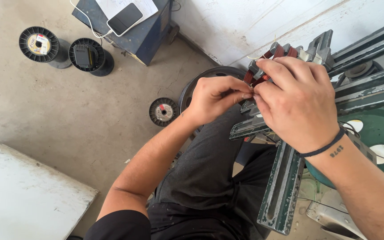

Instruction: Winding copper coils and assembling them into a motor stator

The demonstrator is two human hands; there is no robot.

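Copper coil (267, 62), wound on a grey former at upper right of the head view, sits under the right hand (296, 104), which grips it. The left hand (216, 98) pinches a fine wire end beside it; tying off seemingly calls for steady tension.

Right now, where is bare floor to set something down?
Bare concrete floor lies between the black wire spools, the small spool and the white slab. It is crowded around both hands, left and right, at the copper coil on the green metal frame.
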